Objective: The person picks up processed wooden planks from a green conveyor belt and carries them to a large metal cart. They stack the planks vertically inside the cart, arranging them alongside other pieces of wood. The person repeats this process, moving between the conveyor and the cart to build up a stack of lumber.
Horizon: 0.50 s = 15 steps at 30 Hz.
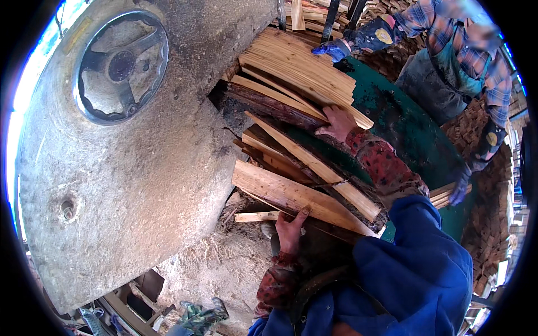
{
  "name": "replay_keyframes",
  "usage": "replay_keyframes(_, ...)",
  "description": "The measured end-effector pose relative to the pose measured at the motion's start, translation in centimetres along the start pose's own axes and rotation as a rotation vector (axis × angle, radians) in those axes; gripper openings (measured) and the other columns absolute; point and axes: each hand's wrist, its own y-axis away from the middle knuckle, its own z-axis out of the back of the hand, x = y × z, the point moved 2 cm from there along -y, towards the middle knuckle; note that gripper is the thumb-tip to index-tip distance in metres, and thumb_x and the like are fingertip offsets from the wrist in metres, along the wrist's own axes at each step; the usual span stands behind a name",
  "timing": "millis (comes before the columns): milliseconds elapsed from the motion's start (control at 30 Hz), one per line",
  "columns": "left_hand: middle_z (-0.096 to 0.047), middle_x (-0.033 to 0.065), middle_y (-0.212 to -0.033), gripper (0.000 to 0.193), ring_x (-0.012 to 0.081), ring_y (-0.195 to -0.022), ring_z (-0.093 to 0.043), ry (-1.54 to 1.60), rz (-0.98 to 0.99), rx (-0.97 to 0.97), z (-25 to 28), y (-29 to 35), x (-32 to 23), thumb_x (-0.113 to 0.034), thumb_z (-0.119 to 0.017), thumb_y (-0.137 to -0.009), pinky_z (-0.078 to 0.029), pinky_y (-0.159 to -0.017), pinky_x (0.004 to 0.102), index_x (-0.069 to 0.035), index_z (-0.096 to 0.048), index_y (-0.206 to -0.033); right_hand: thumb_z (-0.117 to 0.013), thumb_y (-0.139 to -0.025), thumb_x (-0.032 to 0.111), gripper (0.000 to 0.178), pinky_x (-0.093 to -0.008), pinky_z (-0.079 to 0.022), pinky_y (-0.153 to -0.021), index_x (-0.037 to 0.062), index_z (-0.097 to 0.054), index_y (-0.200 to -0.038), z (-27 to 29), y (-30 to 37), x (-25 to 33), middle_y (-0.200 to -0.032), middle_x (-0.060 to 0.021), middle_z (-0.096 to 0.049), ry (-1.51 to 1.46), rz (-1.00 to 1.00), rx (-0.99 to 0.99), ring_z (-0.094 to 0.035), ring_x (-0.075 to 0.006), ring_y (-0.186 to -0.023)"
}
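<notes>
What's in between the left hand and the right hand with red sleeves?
Wooden boards and a bit of green table; the head view shows it.

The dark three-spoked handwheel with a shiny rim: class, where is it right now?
In the head view, the handwheel is at upper left, on the dusty, grey-beige machine panel, left of the stacked pale wooden boards.

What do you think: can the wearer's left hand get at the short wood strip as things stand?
Likely yes: the short wood strip lies beside the left hand, its outer end uncovered, though that hand seems to grip the broad plank.
</notes>
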Motion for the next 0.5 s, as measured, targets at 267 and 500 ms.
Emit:
replay_keyframes(267,-0.067,0.0084,-0.105,0.05,0.0125,-0.091,-0.061,-0.019,0.037,-0.006,-0.4,0.6,-1.5,-0.021,-0.085,-0.077,-0.049,-0.083,0.0256,0.004,-0.06,-0.113,-0.079,-0.074,0.045,0.06,-0.0472,-0.048,-0.086,-0.0008,-0.058,-0.107,-0.5,0.5,0.5,-0.106,-0.0187,-0.058,0.12,0.005,0.011,-0.058,-0.0378,-0.103)
replay_keyframes(500,-0.067,0.0092,-0.107,0.052,0.0141,-0.094,-0.061,0.005,0.045,0.001,-0.3,0.6,-1.2,-0.02,-0.085,-0.077,-0.048,-0.087,0.0274,0.004,-0.059,-0.115,-0.079,-0.072,0.043,0.062,-0.0457,-0.047,-0.088,-0.0044,-0.057,-0.105,0.1,1.6,0.2,-0.106,-0.0221,-0.057,0.151,-0.019,0.103,-0.058,-0.0392,-0.102)
